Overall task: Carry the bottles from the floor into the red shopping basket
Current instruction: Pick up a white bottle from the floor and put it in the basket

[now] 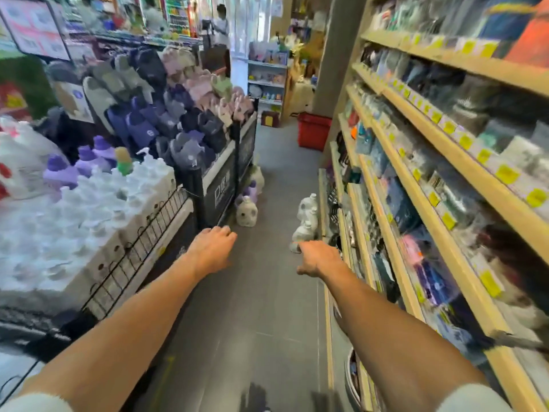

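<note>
Grey tiled floor (267, 307) bears rounded white bottles (308, 205), boxy red basket (314, 130).

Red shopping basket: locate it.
Head view: the red shopping basket stands on the floor far down the aisle, right side, beside the wooden shelves, beyond the white bottles.

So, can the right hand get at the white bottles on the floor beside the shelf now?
Probably yes. The right hand is empty and reaches toward the white bottles at the foot of the shelf, with only bare floor between them. The person may have to step closer.
</note>
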The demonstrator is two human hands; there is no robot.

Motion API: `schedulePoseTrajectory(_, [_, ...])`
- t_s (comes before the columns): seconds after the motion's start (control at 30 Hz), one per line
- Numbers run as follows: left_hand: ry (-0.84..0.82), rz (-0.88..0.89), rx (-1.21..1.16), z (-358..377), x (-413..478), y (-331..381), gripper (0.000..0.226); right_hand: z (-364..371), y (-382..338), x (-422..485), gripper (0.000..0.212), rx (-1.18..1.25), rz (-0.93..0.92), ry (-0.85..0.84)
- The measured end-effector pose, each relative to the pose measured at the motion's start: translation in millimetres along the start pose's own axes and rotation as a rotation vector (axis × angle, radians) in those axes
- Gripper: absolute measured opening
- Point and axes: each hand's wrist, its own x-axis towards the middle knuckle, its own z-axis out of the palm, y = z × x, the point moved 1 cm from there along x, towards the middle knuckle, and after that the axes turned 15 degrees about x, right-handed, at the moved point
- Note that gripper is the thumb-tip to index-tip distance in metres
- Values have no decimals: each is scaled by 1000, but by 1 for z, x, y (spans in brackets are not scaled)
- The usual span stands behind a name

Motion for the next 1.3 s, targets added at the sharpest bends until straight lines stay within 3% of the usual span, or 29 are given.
schedulePoseTrajectory(0.23, [-3, 0, -4, 2, 142, -36, 69, -56, 40, 127, 41, 81, 43, 42])
schedulePoseTrajectory(0.37, [-47, -28, -10, 14, 202, -58, 65, -75, 47, 205, 51, 87, 29, 22])
schedulePoseTrajectory(0.63, [-158, -61, -63, 58, 318, -119, 62, -69, 34, 346, 57, 73, -22, -47])
schedulePoseTrajectory(1.0, [-191, -3, -144, 111, 510, -241, 71, -67, -13, 529, 53, 22, 3, -168])
schedulePoseTrajectory(1.3, [-275, 41, -99, 136, 676, -282, 67, -117, 28, 704, 53, 77, 54, -146])
